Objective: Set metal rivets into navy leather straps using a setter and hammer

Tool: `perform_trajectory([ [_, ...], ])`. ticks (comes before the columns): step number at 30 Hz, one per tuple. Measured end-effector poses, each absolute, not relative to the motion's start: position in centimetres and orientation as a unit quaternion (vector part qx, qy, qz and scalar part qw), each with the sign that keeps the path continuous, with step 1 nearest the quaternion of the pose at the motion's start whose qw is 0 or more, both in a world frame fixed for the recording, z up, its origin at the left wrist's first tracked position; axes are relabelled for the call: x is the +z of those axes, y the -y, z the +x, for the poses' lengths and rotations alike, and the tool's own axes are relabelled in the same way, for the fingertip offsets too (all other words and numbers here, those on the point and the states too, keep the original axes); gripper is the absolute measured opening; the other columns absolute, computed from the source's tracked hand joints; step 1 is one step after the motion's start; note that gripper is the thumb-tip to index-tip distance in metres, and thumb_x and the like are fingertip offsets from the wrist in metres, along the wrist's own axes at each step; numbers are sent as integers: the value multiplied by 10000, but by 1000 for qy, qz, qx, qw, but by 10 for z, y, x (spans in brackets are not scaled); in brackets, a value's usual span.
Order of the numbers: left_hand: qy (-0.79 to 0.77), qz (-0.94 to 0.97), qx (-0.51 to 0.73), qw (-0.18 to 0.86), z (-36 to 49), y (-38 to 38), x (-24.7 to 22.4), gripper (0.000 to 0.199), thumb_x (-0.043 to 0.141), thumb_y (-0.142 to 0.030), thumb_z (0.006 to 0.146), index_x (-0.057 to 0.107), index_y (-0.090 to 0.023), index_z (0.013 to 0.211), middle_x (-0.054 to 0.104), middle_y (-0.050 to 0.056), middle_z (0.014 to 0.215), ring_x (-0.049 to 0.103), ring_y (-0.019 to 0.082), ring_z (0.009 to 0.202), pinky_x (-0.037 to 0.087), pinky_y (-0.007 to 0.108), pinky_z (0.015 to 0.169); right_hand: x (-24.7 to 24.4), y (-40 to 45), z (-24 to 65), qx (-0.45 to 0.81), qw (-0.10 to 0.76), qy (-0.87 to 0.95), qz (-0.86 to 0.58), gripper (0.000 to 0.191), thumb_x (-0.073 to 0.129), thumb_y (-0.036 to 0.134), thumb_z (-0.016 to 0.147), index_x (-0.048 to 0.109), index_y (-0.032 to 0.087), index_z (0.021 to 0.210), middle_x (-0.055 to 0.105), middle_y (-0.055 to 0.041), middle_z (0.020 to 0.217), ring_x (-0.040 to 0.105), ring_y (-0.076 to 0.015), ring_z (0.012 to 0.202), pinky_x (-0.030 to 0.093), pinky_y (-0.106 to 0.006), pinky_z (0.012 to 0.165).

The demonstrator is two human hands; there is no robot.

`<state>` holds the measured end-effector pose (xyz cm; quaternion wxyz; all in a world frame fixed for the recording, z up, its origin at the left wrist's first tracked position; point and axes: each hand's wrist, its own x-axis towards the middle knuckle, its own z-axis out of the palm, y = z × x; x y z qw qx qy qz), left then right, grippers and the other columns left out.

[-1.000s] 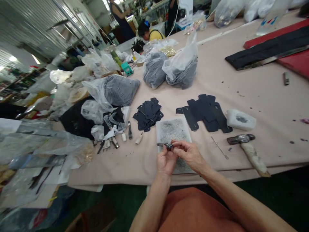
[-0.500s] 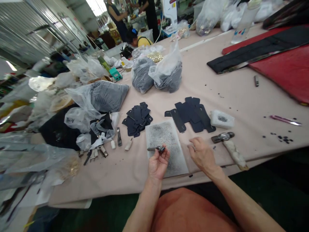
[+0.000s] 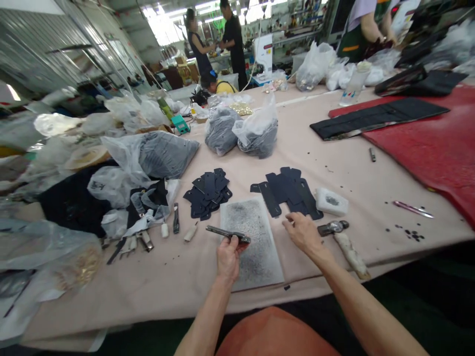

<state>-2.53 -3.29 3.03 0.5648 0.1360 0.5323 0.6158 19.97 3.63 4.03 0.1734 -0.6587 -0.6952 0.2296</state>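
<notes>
As left grip (image 3: 228,259) holds metal tool (image 3: 226,232), open right hand (image 3: 302,233) now nearer leather cutouts (image 3: 289,194).

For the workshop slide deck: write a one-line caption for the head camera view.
Left hand holds a metal tool above a speckled grey mat.

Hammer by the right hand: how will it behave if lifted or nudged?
The hammer will probably feel head-heavy: its steel head looks dense beside the handle. The white wrapped handle looks soft, so likely not slippery. Lying on the beige table covering, it would more likely swivel about the head than roll far.
</notes>
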Motion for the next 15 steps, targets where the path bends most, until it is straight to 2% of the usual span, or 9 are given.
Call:
perform_trajectory([
  [3,-525,133,644,539,-38,37,35,382,857,-387,640,646,-111,800,739,69,754,704,189,674,566,318,682,50,-43,170,338,213,701,-591,283,496,356,913,701,182,1002,710,-55,935,642,-184,843,454,-283,779],
  [6,-498,96,687,520,-56,47,41,370,846,-331,667,652,-135,913,744,52,772,703,174,673,569,315,692,55,-38,157,277,194,735,-588,276,481,331,922,695,185,1016,695,-75,993,644,-193,878,456,-292,791],
  [8,-492,69,713,495,-73,59,44,360,839,-267,679,653,-154,966,744,34,763,702,159,678,575,308,713,54,-33,165,168,143,747,-628,269,474,303,926,682,175,1039,672,-112,1051,647,-226,911,457,-316,778],
  [11,-510,41,726,460,-107,84,45,242,807,-206,708,660,-157,893,747,29,762,715,173,719,587,326,745,45,-25,196,52,31,723,-688,280,457,293,936,656,141,1060,648,-159,1034,666,-266,864,464,-330,675],
  [15,-555,19,717,421,-153,114,36,179,788,-150,693,654,-151,812,748,22,766,723,198,735,600,367,773,28,-12,231,26,-84,698,-711,242,442,245,934,640,114,979,649,-189,1001,695,-271,815,460,-315,604],
])
